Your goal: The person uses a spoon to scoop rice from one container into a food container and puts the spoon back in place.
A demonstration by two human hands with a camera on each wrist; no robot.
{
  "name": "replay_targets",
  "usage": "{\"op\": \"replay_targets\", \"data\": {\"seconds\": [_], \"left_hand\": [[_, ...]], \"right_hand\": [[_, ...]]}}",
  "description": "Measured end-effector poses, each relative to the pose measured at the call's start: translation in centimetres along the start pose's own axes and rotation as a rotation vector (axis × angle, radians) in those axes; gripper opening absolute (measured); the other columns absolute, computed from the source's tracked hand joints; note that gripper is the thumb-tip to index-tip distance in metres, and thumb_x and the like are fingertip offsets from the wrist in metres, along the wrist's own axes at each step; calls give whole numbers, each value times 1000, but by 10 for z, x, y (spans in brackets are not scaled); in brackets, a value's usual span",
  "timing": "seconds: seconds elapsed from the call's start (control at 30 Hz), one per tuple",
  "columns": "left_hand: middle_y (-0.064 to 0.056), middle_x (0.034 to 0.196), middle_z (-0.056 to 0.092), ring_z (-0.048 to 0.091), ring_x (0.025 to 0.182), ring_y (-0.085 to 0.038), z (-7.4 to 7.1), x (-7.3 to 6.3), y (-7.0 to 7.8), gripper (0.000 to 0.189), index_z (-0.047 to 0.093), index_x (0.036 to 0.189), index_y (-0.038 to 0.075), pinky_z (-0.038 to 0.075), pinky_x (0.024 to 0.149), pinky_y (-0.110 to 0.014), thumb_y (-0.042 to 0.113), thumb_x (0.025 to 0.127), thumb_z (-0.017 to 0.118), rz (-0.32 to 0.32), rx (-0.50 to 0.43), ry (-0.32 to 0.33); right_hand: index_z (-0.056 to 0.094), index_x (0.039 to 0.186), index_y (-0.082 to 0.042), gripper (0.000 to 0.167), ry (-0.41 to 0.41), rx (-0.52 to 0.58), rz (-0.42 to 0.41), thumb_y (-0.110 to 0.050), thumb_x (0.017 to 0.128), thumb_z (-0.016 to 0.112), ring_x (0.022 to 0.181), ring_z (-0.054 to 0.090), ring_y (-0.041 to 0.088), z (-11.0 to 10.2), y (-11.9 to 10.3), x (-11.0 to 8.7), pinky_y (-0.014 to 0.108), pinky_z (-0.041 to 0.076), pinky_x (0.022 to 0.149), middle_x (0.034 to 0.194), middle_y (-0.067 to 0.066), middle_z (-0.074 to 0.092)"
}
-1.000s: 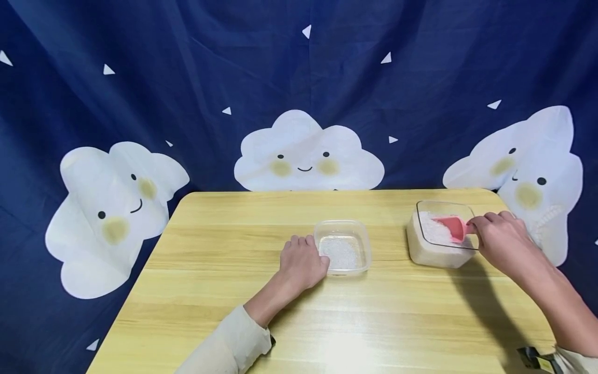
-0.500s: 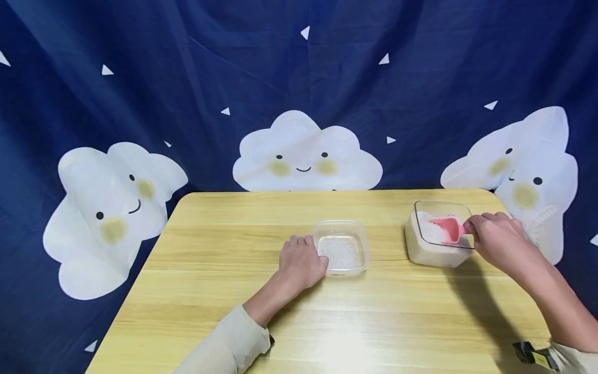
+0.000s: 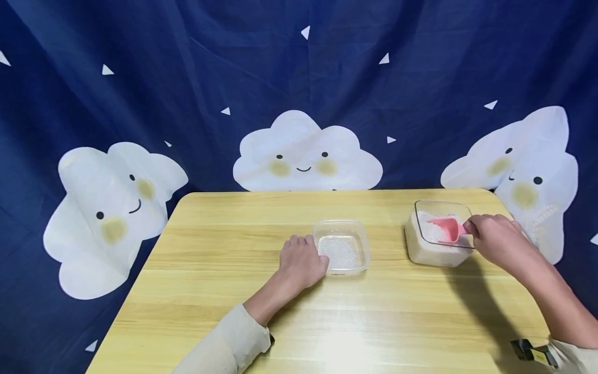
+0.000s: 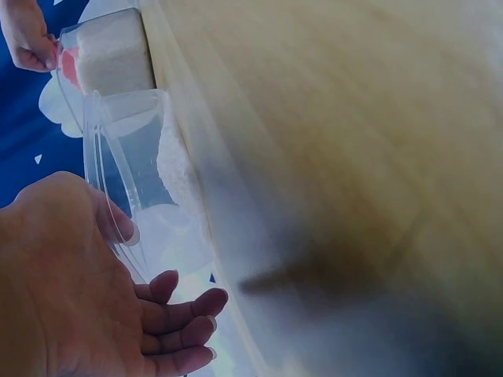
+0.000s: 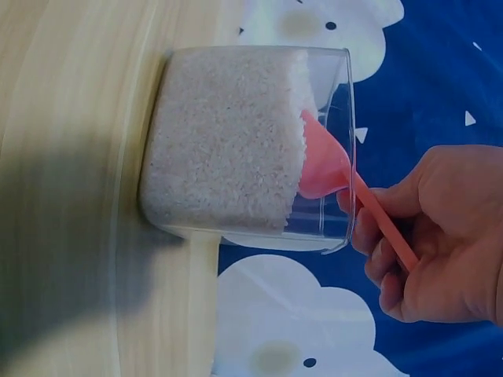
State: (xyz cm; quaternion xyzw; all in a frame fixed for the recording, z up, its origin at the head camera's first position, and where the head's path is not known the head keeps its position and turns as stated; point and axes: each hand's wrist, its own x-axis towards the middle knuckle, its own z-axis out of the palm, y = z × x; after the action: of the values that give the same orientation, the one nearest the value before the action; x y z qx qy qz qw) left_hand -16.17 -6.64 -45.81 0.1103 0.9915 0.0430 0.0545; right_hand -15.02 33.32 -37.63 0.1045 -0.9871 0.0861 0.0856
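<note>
My right hand [image 3: 497, 239] grips the handle of a pink scoop [image 5: 322, 161]. The scoop's bowl is partly sunk in white rice [image 5: 228, 141] that fills most of a clear square container [image 3: 439, 254] at the table's right. My left hand [image 3: 303, 262] rests at the left side of a smaller clear plastic box [image 3: 366, 249], its thumb [image 4: 118, 224] against the wall near the rim and its other fingers loosely bent. A shallow layer of rice [image 3: 338, 252] covers the bottom of this box.
Both containers stand apart on a light wooden table [image 3: 224, 234]. Behind its far edge hangs a dark blue curtain [image 3: 196, 62] with white clouds and small triangles. Table surface lies between the two containers.
The pink scoop has shifted slightly left within the rice, with my right hand on it. My left hand and the smaller box hold their place.
</note>
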Motion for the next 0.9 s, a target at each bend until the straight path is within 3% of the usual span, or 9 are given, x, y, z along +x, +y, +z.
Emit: {"op": "replay_targets", "data": {"seconds": [0.27, 0.63, 0.9], "left_hand": [[-12, 100, 61, 47, 90, -27, 1, 0, 2, 45, 55, 113, 0, 43, 85, -37, 38, 95, 41, 8, 6, 0], [-12, 99, 61, 47, 89, -27, 0, 1, 5, 45, 55, 112, 0, 43, 84, -37, 38, 94, 39, 10, 3, 3], [-12, 98, 61, 48, 90, -27, 1, 0, 5, 45, 55, 113, -1, 43, 85, -38, 38, 95, 41, 2, -2, 2]], "right_hand": [[64, 85, -2, 21, -76, 84, 52, -8, 102, 54, 68, 51, 26, 1, 2, 0, 41, 41, 65, 70, 5, 56], [67, 98, 5, 27, -162, 183, 113, -11, 105, 48, 73, 56, 25, -5, 12, -3, 37, 42, 66, 77, 9, 66], [61, 86, -1, 33, -158, 257, 147, -15, 109, 41, 66, 45, 16, -2, 20, -9, 30, 35, 61, 72, 4, 53]]}}
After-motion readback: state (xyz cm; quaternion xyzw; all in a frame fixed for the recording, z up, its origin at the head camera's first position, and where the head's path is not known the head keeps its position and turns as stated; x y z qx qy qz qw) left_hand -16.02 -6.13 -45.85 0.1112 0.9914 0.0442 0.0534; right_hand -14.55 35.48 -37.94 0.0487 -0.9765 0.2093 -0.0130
